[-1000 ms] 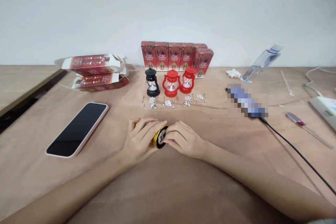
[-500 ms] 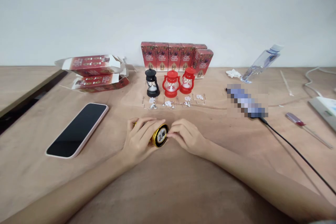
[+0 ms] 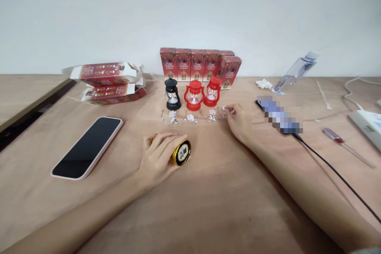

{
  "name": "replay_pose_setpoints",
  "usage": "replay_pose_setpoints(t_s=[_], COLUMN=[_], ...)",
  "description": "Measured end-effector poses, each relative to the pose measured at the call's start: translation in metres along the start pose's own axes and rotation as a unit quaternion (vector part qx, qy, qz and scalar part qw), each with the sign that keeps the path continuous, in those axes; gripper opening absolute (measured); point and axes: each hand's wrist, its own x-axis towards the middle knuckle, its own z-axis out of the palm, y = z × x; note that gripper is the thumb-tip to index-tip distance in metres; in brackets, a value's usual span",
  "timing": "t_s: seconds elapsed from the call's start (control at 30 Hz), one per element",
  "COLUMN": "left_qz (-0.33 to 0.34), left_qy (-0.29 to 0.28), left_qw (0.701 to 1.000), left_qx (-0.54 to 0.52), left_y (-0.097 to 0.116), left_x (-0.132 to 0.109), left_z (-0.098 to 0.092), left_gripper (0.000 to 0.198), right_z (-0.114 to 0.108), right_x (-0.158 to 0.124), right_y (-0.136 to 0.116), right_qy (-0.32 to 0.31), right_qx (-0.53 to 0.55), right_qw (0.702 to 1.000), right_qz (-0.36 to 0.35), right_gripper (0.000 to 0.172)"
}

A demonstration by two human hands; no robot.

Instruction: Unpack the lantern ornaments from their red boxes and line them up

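Note:
My left hand (image 3: pixel 157 154) is wrapped round a gold toy lantern (image 3: pixel 181 152) that lies on its side on the table, its round base facing right. My right hand (image 3: pixel 239 121) is stretched forward, its fingertips at a small white tab and wire handle (image 3: pixel 226 110) at the right end of a row of such small parts (image 3: pixel 190 117). Whether the fingers hold the tab I cannot tell. Just behind the row stand a black lantern (image 3: pixel 172 94) and two red lanterns (image 3: pixel 194 95).
Several upright red boxes (image 3: pixel 199 63) line the wall; opened flat boxes (image 3: pixel 107 79) lie at the left. A phone (image 3: pixel 88 146) lies face up to the left. To the right are a black cable (image 3: pixel 336 170), a screwdriver (image 3: pixel 345 145) and a plastic bottle (image 3: pixel 294 71).
My right hand has let go of the gold lantern's base and reached forward and right to the small parts. The left hand keeps its hold on the lantern.

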Motion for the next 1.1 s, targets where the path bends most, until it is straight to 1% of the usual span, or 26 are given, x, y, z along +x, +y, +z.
replay_pose_setpoints(t_s=[0.07,0.1,0.13,0.17,0.2,0.23,0.27,0.3,0.33,0.37,0.4,0.43,0.47,0.53,0.57,0.6,0.63,0.7,0.73,0.77,0.83,0.9,1.0,1.03,1.1], left_qz=[0.0,0.006,0.016,0.03,0.047,0.067,0.088,0.112,0.136,0.162,0.188,0.213,0.237,0.293,0.32,0.343,0.363,0.38,0.376,0.366,0.332,0.302,0.272,0.261,0.258], left_qy=[0.007,0.012,0.018,0.026,0.036,0.041,0.045,0.049,0.051,0.046,0.034,0.017,-0.006,-0.039,-0.042,-0.037,-0.031,-0.022,-0.027,-0.036,-0.068,-0.099,-0.103,-0.101,-0.104], left_qw=[1.0,1.0,0.999,0.998,0.995,0.992,0.988,0.983,0.978,0.974,0.97,0.967,0.962,0.946,0.935,0.924,0.913,0.899,0.899,0.903,0.915,0.925,0.933,0.932,0.919], left_qx=[0.017,0.027,0.04,0.057,0.075,0.096,0.118,0.138,0.151,0.154,0.15,0.142,0.133,0.132,0.145,0.164,0.185,0.216,0.223,0.224,0.217,0.208,0.211,0.23,0.279], left_y=[0.0,0.0,0.0,-0.001,-0.001,-0.001,-0.001,0.0,0.0,0.002,0.003,0.005,0.007,0.009,0.01,0.01,0.009,0.007,0.006,0.005,0.006,0.01,0.021,0.025,0.03], left_x=[0.001,0.003,0.005,0.007,0.01,0.013,0.017,0.022,0.027,0.032,0.038,0.043,0.049,0.059,0.063,0.066,0.07,0.077,0.082,0.088,0.104,0.127,0.171,0.186,0.215], left_z=[-0.001,-0.002,-0.003,-0.005,-0.007,-0.008,-0.01,-0.011,-0.012,-0.013,-0.013,-0.014,-0.014,-0.014,-0.015,-0.016,-0.017,-0.02,-0.021,-0.023,-0.024,-0.02,-0.001,0.008,0.029], left_gripper=[0.041,0.04,0.04,0.04,0.04,0.04,0.038,0.036,0.034,0.033,0.033,0.034,0.036,0.035,0.033,0.031,0.029,0.028,0.03,0.034,0.043,0.048,0.042,0.04,0.039], right_z=[0.002,0.004,0.007,0.011,0.015,0.018,0.021,0.024,0.025,0.025,0.024,0.023,0.022,0.02,0.02,0.021,0.023,0.025,0.026,0.025,0.021,0.013,0.004,0.002,0.003], right_x=[-0.015,-0.026,-0.037,-0.049,-0.061,-0.071,-0.08,-0.086,-0.09,-0.092,-0.092,-0.091,-0.089,-0.085,-0.083,-0.082,-0.08,-0.072,-0.066,-0.057,-0.034,-0.007,0.028,0.036,0.045], right_y=[-0.019,-0.03,-0.043,-0.055,-0.066,-0.076,-0.084,-0.091,-0.096,-0.099,-0.101,-0.101,-0.101,-0.098,-0.096,-0.093,-0.089,-0.078,-0.071,-0.063,-0.045,-0.026,-0.005,-0.001,0.003], right_qy=[0.009,-0.005,-0.025,-0.073,-0.124,-0.177,-0.215,-0.247,-0.274,-0.291,-0.304,-0.31,-0.311,-0.308,-0.308,-0.306,-0.292,-0.224,-0.176,-0.126,-0.06,0.002,0.072,0.084,0.088], right_qx=[0.096,0.166,0.241,0.319,0.399,0.472,0.53,0.57,0.596,0.613,0.623,0.63,0.634,0.632,0.624,0.612,0.593,0.545,0.52,0.498,0.474,0.436,0.348,0.317,0.256], right_qw=[0.995,0.985,0.968,0.94,0.898,0.842,0.784,0.727,0.678,0.64,0.614,0.6,0.595,0.602,0.61,0.625,0.655,0.737,0.777,0.807,0.833,0.858,0.901,0.914,0.938], right_qz=[0.017,0.039,0.067,0.097,0.141,0.191,0.242,0.292,0.332,0.361,0.378,0.384,0.383,0.379,0.379,0.376,0.367,0.331,0.31,0.293,0.279,0.271,0.25,0.24,0.215], right_gripper=[0.023,0.024,0.024,0.025,0.025,0.026,0.026,0.028,0.03,0.031,0.032,0.032,0.031,0.03,0.029,0.028,0.026,0.019,0.016,0.014,0.016,0.021,0.025,0.026,0.028])
